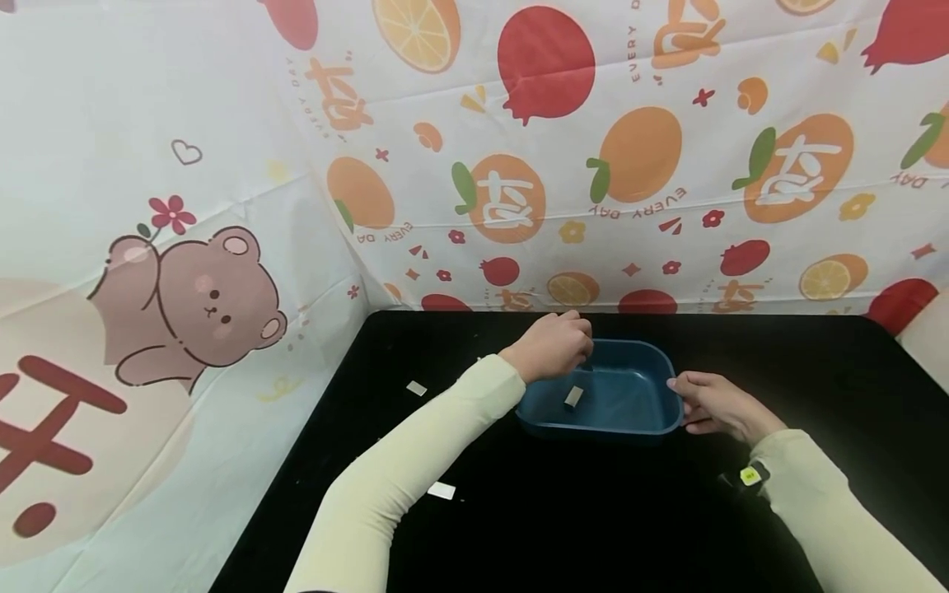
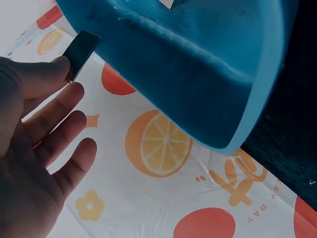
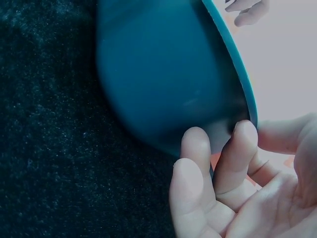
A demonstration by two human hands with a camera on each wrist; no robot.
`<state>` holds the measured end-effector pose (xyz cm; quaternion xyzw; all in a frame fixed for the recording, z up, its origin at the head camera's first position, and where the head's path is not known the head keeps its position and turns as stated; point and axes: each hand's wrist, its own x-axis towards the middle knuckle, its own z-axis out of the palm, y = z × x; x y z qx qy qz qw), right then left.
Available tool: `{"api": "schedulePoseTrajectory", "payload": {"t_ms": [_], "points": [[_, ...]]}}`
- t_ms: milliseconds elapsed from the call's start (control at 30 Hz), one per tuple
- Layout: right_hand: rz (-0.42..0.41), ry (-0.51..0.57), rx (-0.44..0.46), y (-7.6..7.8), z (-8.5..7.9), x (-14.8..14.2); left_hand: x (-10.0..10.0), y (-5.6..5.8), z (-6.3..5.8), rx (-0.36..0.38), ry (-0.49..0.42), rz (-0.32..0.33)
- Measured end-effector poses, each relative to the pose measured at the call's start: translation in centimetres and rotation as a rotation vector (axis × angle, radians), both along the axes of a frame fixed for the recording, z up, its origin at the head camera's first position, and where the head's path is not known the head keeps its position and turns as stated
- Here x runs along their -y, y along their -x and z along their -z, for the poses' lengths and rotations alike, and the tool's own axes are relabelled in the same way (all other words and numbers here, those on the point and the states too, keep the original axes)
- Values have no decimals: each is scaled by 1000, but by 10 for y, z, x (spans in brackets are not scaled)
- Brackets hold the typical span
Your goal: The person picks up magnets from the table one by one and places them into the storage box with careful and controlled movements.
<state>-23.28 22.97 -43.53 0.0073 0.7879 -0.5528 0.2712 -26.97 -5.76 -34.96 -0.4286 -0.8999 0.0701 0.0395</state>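
A blue plastic tray point(image 1: 630, 430) stands on the black table. My left hand point(image 1: 552, 344) is over its far left part. Thumb and index finger pinch a small dark rectangular tile point(image 2: 81, 53) by one end, while the other fingers extend loosely in the left wrist view. Inside the tray lies a small pale rectangular block point(image 1: 573, 397); only part of it shows in the left wrist view. At the tray's right end, my right hand point(image 1: 722, 405) grips the rim, with thumb and fingers on either side of the wall point(image 3: 163, 74).
Two small white rectangular pieces lie on the table point(image 1: 489, 535) left of the tray, one piece point(image 1: 417, 388) farther back and the other point(image 1: 441, 491) near the left sleeve. A fruit-printed cloth point(image 1: 563, 189) hangs behind the table, with a bear-printed cloth point(image 1: 215, 296) at left.
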Motion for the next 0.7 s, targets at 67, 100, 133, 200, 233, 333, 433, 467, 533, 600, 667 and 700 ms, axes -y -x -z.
{"api": "schedulePoseTrajectory", "payload": {"t_ms": [67, 100, 133, 200, 233, 333, 433, 467, 533, 600, 667, 700], "points": [[-3, 1, -6, 0, 0, 0, 0, 1, 1, 0, 9, -1], [-5, 1, -8, 0, 0, 0, 0, 1, 2, 2, 15, -2], [-7, 0, -9, 0, 0, -1, 0, 2, 2, 5, 20, -5], [-8, 1, -7, 0, 0, -1, -1, 3, 4, 13, 27, -9], [-9, 1, -6, 0, 0, -1, 0, 3, 5, 18, 28, -12], [-8, 1, -2, 0, -1, -1, 0, 4, 9, 35, 27, -17], [-6, 2, 0, 0, 0, -1, 1, 5, 11, 48, 24, -15], [-4, 1, 1, 1, 0, -1, 1, 5, 12, 52, 25, -14], [-2, 0, 1, 1, 0, -1, 1, 6, 12, 57, 26, -14], [-1, -3, 0, 1, 1, -1, 0, 6, 12, 59, 31, -13], [-1, -6, -1, 1, 0, -1, 0, 6, 13, 58, 34, -16], [0, -8, -3, 1, 0, 0, 0, 6, 13, 57, 35, -15]]}}
